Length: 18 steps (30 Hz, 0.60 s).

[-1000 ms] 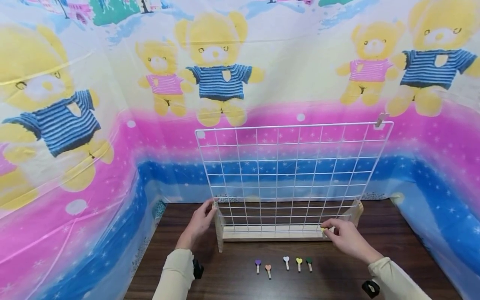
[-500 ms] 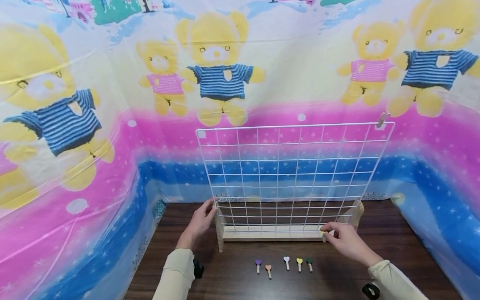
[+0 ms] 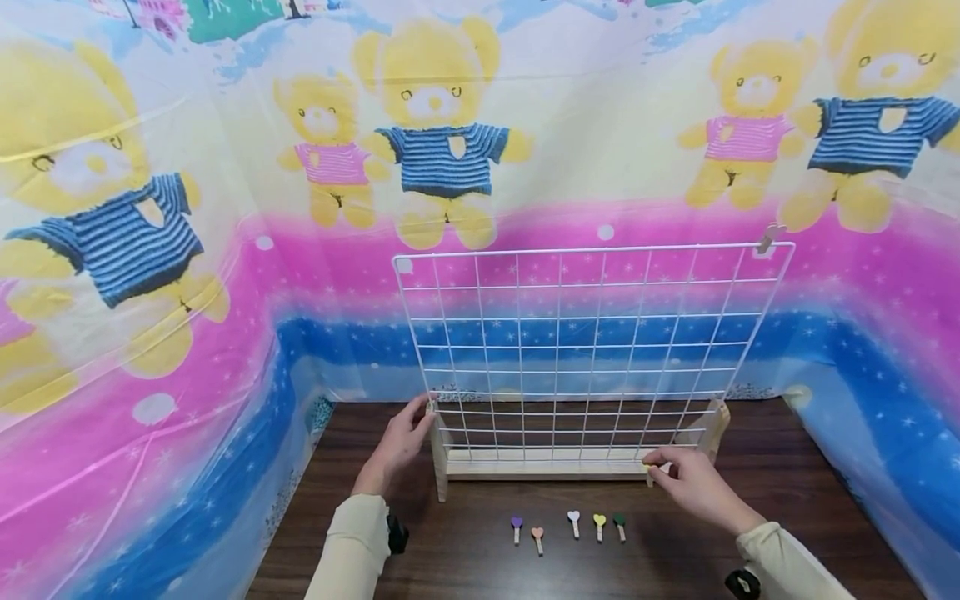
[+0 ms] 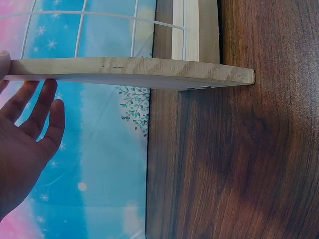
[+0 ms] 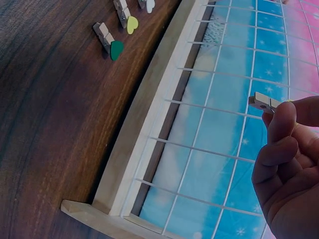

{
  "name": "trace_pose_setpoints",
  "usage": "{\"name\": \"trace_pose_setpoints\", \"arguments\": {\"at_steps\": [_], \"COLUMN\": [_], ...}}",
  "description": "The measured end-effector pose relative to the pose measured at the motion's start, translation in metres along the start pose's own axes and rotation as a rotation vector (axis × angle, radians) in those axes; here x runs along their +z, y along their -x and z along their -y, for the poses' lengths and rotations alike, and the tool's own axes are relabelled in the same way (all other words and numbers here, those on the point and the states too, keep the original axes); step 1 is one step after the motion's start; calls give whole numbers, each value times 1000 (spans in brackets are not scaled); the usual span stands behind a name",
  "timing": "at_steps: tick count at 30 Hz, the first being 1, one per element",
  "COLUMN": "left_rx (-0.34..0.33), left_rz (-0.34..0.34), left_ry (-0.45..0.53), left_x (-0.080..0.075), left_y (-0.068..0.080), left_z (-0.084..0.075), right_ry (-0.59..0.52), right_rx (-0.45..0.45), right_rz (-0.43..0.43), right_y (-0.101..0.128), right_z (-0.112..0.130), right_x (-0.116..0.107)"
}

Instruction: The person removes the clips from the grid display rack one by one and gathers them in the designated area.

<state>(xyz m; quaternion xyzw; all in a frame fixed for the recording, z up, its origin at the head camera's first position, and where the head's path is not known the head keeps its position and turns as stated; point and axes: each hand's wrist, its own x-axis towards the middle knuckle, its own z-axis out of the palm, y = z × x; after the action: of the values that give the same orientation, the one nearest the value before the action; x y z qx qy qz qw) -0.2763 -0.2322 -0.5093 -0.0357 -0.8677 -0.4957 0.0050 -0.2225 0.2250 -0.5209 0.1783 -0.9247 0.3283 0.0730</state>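
Note:
A white wire grid panel [image 3: 555,252] stands upright in a wooden stand [image 3: 547,472]. My left hand [image 3: 397,446] holds the stand's left side post [image 4: 124,65], thumb on one face and fingers on the other. My right hand [image 3: 693,479] pinches a small wooden clothespin [image 5: 261,101] between thumb and index finger, in front of the grid's lower right part. A bit of yellow shows at its pinched end; my fingers hide the rest of that end. Its bare wooden end points away from the fingertips.
On the brown table [image 3: 465,550] in front of the stand lie several heart clothespins: purple [image 3: 517,530], orange [image 3: 537,540], white [image 3: 573,524], yellow [image 3: 599,527] and green [image 3: 619,527]. Another clip [image 3: 768,238] sits at the grid's top right corner. A bear-print cloth [image 3: 600,167] hangs behind.
The clothespin in my right hand has turned slightly, its wooden end now showing below my fingertips. My left hand stays at the side post.

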Motion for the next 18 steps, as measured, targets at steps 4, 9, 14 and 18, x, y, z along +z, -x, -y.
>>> {"name": "trace_pose_setpoints", "arguments": {"at_steps": [4, 9, 14, 18], "left_rx": [0, 16, 0, 4], "left_rz": [4, -4, 2, 7], "left_ry": [3, -12, -14, -9], "left_x": [0, 1, 0, 0], "left_y": [-1, -1, -1, -1], "left_z": [0, 0, 1, 3], "right_ry": [-16, -22, -29, -28], "right_rx": [27, 29, 18, 34], "right_rz": [18, 11, 14, 33], "right_y": [1, 2, 2, 2], "right_z": [-3, -5, -8, -12], "right_x": [2, 4, 8, 13]}}
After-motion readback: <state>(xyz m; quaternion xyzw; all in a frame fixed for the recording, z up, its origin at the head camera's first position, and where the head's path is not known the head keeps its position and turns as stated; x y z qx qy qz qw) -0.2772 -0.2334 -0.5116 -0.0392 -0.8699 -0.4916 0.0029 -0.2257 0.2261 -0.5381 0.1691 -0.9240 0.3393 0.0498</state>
